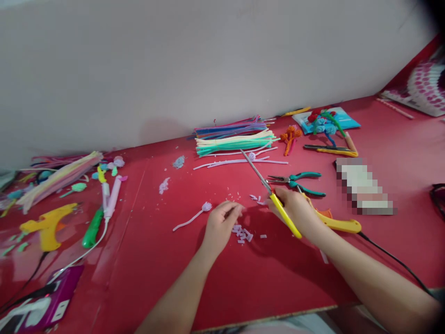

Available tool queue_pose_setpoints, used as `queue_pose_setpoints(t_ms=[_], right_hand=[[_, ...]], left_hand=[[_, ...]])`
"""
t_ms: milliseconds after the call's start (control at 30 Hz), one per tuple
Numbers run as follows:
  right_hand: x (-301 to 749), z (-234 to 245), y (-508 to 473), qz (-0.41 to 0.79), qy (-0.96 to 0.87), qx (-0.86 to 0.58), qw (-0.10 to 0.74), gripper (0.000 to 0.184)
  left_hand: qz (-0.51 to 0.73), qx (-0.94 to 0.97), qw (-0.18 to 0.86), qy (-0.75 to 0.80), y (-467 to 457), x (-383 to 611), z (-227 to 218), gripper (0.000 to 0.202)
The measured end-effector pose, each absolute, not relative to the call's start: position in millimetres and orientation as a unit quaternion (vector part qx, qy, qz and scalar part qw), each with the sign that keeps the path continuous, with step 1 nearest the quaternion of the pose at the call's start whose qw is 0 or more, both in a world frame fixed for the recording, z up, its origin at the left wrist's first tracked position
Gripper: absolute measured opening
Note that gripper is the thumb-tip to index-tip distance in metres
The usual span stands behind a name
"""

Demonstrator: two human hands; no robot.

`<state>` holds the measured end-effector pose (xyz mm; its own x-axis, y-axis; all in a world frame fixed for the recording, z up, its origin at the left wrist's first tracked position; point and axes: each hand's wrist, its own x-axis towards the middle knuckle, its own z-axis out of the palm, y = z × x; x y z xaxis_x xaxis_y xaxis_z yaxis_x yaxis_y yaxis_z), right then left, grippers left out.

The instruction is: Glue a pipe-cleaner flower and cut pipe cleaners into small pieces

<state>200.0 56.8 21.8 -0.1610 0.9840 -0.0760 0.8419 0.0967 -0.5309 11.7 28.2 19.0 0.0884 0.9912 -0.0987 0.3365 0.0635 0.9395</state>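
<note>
My right hand [295, 206] is closed around yellow-handled scissors [257, 172], whose blades point away and to the left above the red table. My left hand [224, 218] is closed, thumb and forefinger together; anything between them is too small to make out. Just right of it lies a small heap of short lilac pipe cleaner pieces [241, 233]. More cut pieces [257, 199] lie near the right fingers. To the left of my left hand rests a lilac pipe cleaner stem with a fluffy ball end [189, 220].
Pipe cleaner bundles [234, 141] lie by the wall. Teal-handled pliers [306, 176], a yellow glue gun [340, 225] and a blurred-out flat object [363, 185] are on the right. Leftward are another glue gun [50, 227], a pink hot tool [113, 197] and a purple power strip [67, 297].
</note>
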Motion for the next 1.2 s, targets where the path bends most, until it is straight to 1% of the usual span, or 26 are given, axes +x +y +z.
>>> queue_pose_setpoints(t_ms=[100, 133, 200, 233, 300, 367, 467, 533, 700, 833, 967, 1133, 1200], right_hand=[[202.9, 18.9, 65.4, 0.144, -0.745, -0.647, 0.078, 0.022], [203.2, 17.6, 67.1, 0.129, -0.752, -0.644, 0.061, 0.022], [204.1, 15.4, 69.4, 0.113, -0.758, -0.641, 0.044, 0.022], [205.2, 14.7, 70.1, 0.11, -0.759, -0.641, 0.042, 0.022], [208.8, 14.4, 71.3, 0.11, -0.752, -0.648, 0.051, 0.022], [213.3, 15.5, 72.1, 0.116, -0.741, -0.656, 0.082, 0.022], [218.0, 16.9, 72.1, 0.149, -0.73, -0.652, 0.139, 0.024], [218.1, 16.0, 70.9, 0.174, -0.729, -0.643, 0.157, 0.023], [212.2, 11.9, 65.5, 0.186, -0.733, -0.639, 0.142, 0.021], [207.0, 16.2, 60.2, 0.188, -0.736, -0.637, 0.129, 0.02], [201.9, 22.7, 54.7, 0.218, -0.736, -0.626, 0.137, 0.017], [192.7, 17.3, 46.9, 0.398, -0.733, -0.52, 0.184, 0.017], [188.6, 11.3, 43.6, 0.441, -0.721, -0.498, 0.195, 0.019]], left_hand=[[0.369, 0.629, 0.362, 0.581, 34.1, 3.3, 15.5, 0.026], [0.367, 0.637, 0.343, 0.585, 35.3, 1.4, 13.6, 0.024], [0.358, 0.643, 0.317, 0.598, 36.7, -1.2, 10.2, 0.011], [0.352, 0.644, 0.31, 0.604, 37.0, -2.0, 9.1, 0.008], [0.333, 0.66, 0.308, 0.6, 37.0, -3.1, 9.4, 0.011], [0.308, 0.688, 0.316, 0.576, 36.2, -3.0, 12.8, 0.009], [0.269, 0.736, 0.323, 0.53, 32.1, 2.4, 19.6, 0.01], [0.239, 0.776, 0.319, 0.489, 27.0, 10.0, 21.6, 0.013], [0.152, 0.843, 0.256, 0.447, 14.0, 31.5, 12.8, 0.01], [0.123, 0.852, 0.229, 0.454, 10.8, 38.3, 4.0, 0.01], [0.169, 0.829, 0.25, 0.472, 12.4, 36.7, 3.0, 0.01], [0.301, 0.719, 0.298, 0.55, 18.1, 29.0, 6.1, 0.008], [0.331, 0.695, 0.306, 0.56, 19.6, 26.7, 6.3, 0.006]])
